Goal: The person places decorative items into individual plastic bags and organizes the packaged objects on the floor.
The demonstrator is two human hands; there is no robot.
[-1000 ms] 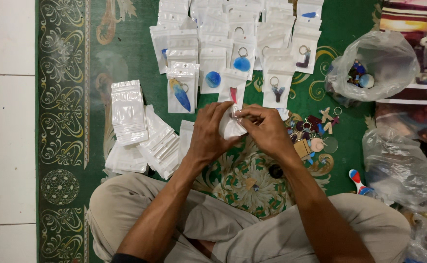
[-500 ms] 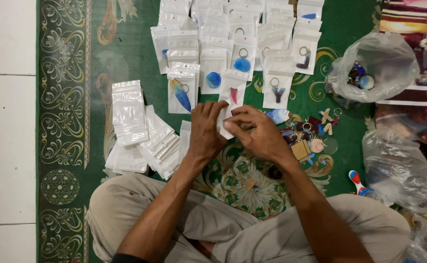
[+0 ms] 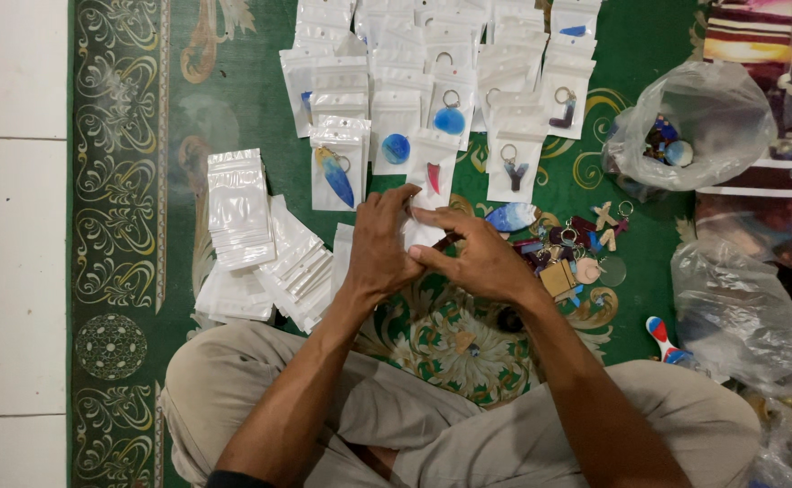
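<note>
Green carpet (image 3: 233,81) with pale scrollwork fills the frame as a person seated cross-legged works over a small clear plastic pouch (image 3: 420,233) at the centre. The left hand (image 3: 383,246) is closed on the pouch's left edge, thumb and fingers pinching it from above. The right hand (image 3: 477,258) meets it from the right, its fingers curled over the pouch's top and right side, so that only a pale sliver of plastic shows between the two hands. What lies inside the pouch cannot be told.

Just above the hands, in the upper middle of the frame, rows of filled pouches (image 3: 432,90) lie flat, each showing a keyring charm, several of them blue. Left of the hands, stacks of empty pouches (image 3: 265,244) lean on one another. Right of the right hand, a heap of loose keyring charms (image 3: 567,253) sits on the carpet. A clear plastic bag (image 3: 698,122) holding more pieces stands at upper right, a second crumpled bag (image 3: 744,312) below it.
</note>
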